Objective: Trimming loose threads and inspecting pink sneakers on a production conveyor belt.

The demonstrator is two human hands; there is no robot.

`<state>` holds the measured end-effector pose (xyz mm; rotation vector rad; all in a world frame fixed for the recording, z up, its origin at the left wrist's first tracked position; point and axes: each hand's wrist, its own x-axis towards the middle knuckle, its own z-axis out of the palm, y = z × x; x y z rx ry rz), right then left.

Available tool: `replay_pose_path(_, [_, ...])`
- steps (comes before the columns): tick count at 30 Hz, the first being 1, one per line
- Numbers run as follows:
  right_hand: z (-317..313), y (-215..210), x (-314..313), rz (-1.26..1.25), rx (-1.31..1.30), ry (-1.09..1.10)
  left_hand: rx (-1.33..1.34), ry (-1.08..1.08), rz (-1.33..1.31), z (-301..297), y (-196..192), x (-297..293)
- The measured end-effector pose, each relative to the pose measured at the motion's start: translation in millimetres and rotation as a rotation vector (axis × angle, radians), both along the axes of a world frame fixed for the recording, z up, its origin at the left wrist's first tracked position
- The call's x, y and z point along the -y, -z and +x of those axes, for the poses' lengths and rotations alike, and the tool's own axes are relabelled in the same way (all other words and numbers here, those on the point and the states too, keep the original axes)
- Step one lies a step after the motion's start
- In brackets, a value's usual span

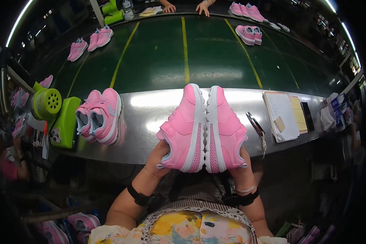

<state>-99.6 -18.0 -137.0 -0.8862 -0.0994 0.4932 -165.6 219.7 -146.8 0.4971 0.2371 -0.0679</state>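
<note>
Between the two hands, over the near edge of the steel bench: a pair of pink shoes held sole to sole.

The left hand (157,156) is closed on the heel of the left pink shoe (182,128) and the right hand (240,162) on the heel of the right pink shoe (225,130); the hands sit apart at the heels, each equally near its own shoe. The shoes touch along their white soles, long axes pointing straight away from the person, toes up and forward. Left of the left hand a second pink pair (99,116) stands on the steel bench (150,118), just beside a green device (55,112). Right of the right hand lie scissors (256,126), then a notepad (281,116). Straight ahead the bench is bare up to the green conveyor belt (158,57), whose far edge is touched by another person's hands (186,7).
</note>
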Motion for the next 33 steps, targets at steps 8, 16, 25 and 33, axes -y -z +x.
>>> replay_pose_path(8, [-1,3,0,-0.538,0.499,0.001,0.077,0.078,-0.002,-1,0,-1])
replay_pose_path(16, [1,47,27,-0.498,0.273,-0.025,0.089,0.095,0.068,0,-13,0])
replay_pose_path(25, [-3,6,-1,0.119,0.036,0.110,0.194,-0.025,0.332,0,-7,-10])
replay_pose_path(33, [0,10,-2,-0.217,0.414,0.106,0.386,-0.072,0.648,2,-4,-8])
